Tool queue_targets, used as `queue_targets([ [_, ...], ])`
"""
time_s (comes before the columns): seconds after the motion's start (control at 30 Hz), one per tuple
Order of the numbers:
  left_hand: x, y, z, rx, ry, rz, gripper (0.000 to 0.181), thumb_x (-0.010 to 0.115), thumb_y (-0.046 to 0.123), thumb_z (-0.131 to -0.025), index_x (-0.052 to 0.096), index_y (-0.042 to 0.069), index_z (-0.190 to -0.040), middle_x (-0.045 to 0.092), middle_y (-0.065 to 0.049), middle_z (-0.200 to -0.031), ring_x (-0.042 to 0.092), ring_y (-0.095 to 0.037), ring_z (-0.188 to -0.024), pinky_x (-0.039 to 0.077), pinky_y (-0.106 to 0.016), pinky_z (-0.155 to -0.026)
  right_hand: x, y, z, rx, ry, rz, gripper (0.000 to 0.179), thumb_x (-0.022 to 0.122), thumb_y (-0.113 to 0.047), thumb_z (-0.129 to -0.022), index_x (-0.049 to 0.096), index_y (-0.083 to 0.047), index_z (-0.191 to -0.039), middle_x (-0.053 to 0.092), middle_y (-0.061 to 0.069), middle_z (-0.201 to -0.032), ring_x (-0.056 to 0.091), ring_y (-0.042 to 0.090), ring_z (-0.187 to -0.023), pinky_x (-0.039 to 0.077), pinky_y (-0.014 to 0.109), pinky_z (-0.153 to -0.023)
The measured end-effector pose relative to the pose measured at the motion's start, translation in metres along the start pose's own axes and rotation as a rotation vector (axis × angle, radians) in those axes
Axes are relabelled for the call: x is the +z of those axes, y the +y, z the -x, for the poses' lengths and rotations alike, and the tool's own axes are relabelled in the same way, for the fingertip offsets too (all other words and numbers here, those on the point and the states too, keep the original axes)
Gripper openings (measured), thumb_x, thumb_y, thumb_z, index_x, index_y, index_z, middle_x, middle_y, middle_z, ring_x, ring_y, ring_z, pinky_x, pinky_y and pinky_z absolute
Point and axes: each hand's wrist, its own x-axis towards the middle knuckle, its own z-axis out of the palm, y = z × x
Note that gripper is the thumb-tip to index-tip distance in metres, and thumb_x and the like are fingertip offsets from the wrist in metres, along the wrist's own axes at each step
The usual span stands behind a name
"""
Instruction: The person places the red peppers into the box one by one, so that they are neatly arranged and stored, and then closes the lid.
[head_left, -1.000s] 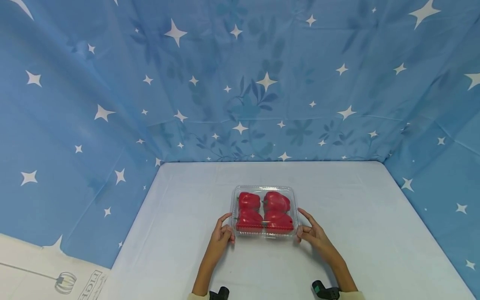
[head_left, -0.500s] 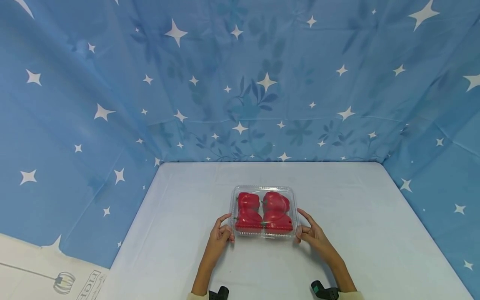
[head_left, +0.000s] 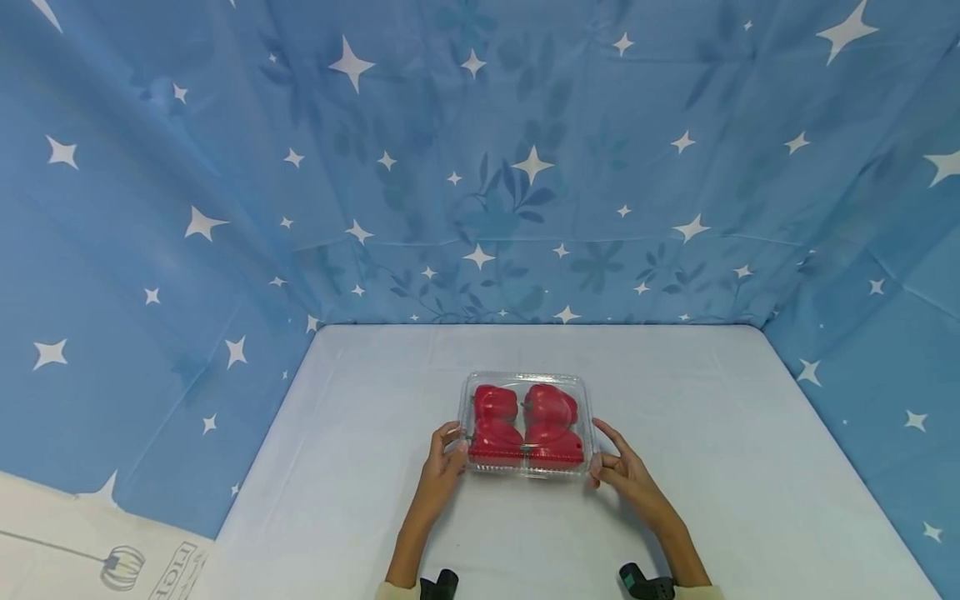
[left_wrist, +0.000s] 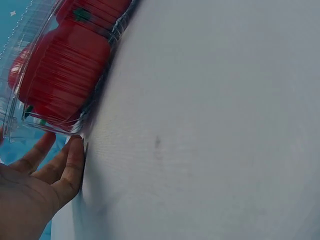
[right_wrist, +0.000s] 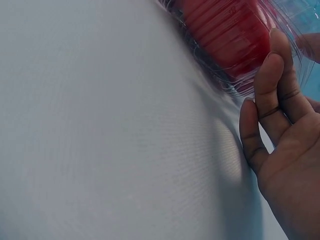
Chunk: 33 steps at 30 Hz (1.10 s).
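Note:
A clear plastic clamshell box [head_left: 528, 473] with a ribbed rim sits on the white table in the head view, its lid down. Several red bell peppers [head_left: 496, 438] with green stems show through it. My left hand [head_left: 438, 468] holds the box at its left end, thumb by the front corner. In the left wrist view its fingers [left_wrist: 74, 162] reach the box's lower corner. At the right end my right hand [head_left: 628, 475] holds the box, index finger stretched along the side and thumb near the front corner. The right wrist view shows bent fingers [right_wrist: 268, 80] against the clear wall.
The white-covered table [head_left: 360, 400] spreads around the box. A blue star-patterned cloth [head_left: 450, 200] rises behind it and along both sides. Printed cream fabric [head_left: 67, 542] lies at the lower left. Dark wrist devices [head_left: 440, 583] sit on both forearms.
My left hand has moved in closer to the box's left end, its thumb now up at the edge. The right hand and the box look almost unchanged.

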Motion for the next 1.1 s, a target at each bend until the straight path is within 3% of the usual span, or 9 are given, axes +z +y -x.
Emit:
queue_targets([
  [0.1, -0.001, 0.002, -0.001, 0.012, -0.005, -0.040, 0.051, 0.045, 0.037, -0.104, 0.031, 0.029, -0.152, 0.046, -0.018, -0.145, 0.061, -0.034, -0.118, 0.056, -0.036, -0.086, -0.001, 0.000, 0.000, 0.010, 0.006, 0.010, 0.068, 0.048, 0.003, -0.097, 0.008, 0.005, -0.152, 0.065, -0.001, -0.077, 0.064, 0.008, -0.074, 0.054, 0.026, -0.076],
  [0.2, -0.001, 0.004, -0.001, 0.021, -0.010, -0.071, 0.052, 0.044, 0.036, -0.104, 0.030, 0.031, -0.153, 0.047, -0.017, -0.145, 0.062, -0.033, -0.116, 0.056, -0.037, -0.087, -0.001, -0.001, 0.000, 0.017, 0.006, 0.011, 0.069, 0.049, 0.003, -0.097, 0.008, 0.004, -0.152, 0.065, -0.003, -0.077, 0.063, 0.007, -0.074, 0.053, 0.026, -0.076],
  [0.43, -0.004, 0.025, 0.002, 0.010, -0.030, -0.038, 0.052, 0.045, 0.026, -0.105, 0.030, 0.022, -0.155, 0.045, -0.022, -0.145, 0.061, -0.039, -0.116, 0.055, -0.050, -0.089, 0.000, -0.005, -0.003, -0.002, -0.009, -0.008, 0.068, 0.048, 0.004, -0.097, 0.008, 0.004, -0.152, 0.062, 0.002, -0.076, 0.062, 0.009, -0.072, 0.054, 0.026, -0.073],
  [0.6, -0.009, 0.043, 0.006, 0.015, -0.059, -0.037, 0.053, 0.046, 0.023, -0.104, 0.030, 0.017, -0.155, 0.045, -0.024, -0.145, 0.062, -0.037, -0.116, 0.055, -0.051, -0.090, 0.000, -0.006, -0.005, -0.018, -0.013, -0.017, 0.070, 0.048, 0.007, -0.095, 0.007, 0.005, -0.152, 0.059, 0.004, -0.076, 0.061, 0.016, -0.071, 0.053, 0.026, -0.067],
  [0.93, -0.010, 0.040, 0.009, 0.010, -0.060, -0.006, 0.053, 0.048, 0.027, -0.103, 0.032, 0.019, -0.154, 0.045, -0.024, -0.145, 0.059, -0.040, -0.119, 0.054, -0.051, -0.090, -0.001, 0.002, -0.002, 0.027, -0.011, 0.018, 0.071, 0.048, 0.006, -0.095, 0.007, 0.003, -0.153, 0.061, -0.001, -0.076, 0.060, 0.014, -0.069, 0.052, 0.028, -0.065],
  [1.1, -0.011, 0.038, 0.009, 0.006, -0.075, -0.009, 0.055, 0.047, 0.029, -0.104, 0.029, 0.021, -0.155, 0.044, -0.024, -0.146, 0.059, -0.039, -0.120, 0.054, -0.051, -0.091, -0.001, 0.002, -0.001, 0.121, 0.008, 0.053, 0.072, 0.049, -0.002, -0.098, 0.007, -0.007, -0.156, 0.062, -0.004, -0.075, 0.062, 0.008, -0.071, 0.051, 0.028, -0.076],
])
